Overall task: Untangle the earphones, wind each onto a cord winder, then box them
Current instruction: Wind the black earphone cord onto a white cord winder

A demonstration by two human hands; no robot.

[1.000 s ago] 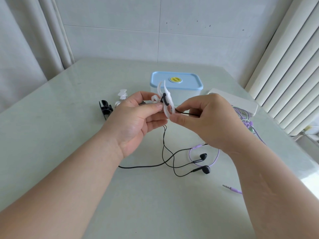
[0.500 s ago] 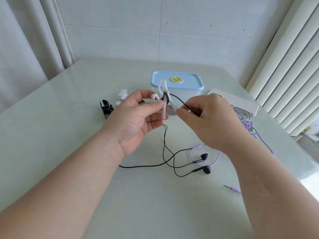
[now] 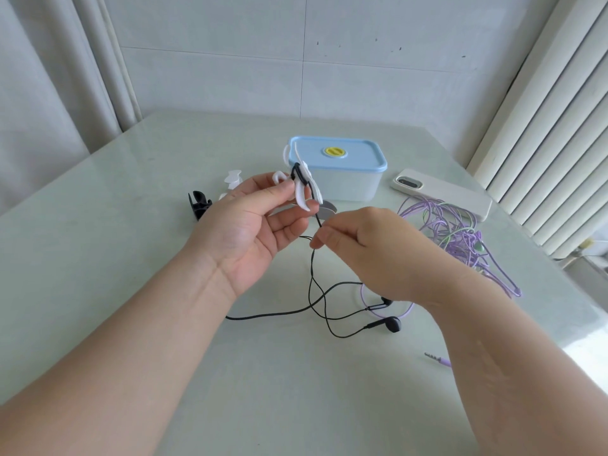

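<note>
Pale glass table (image 3: pixel 131 258) carries the black earphones (image 3: pixel 393 324) nearest, their buds and slack cord lying unwound. Above them the right hand (image 3: pixel 368 248), pinching the cord, has dropped from beside the white winder (image 3: pixel 304 189) to just below it, pulling a turn tight, while the left hand (image 3: pixel 243 232) pinches the winder. Winding looks barely begun; beyond wait the tangled purple earphones (image 3: pixel 460 235) and the lidded box (image 3: pixel 342 172).

box (image 3: pixel 342 182) behind the hands; phone (image 3: pixel 441 192) right of it; spare winders (image 3: pixel 199 205) left.
</note>
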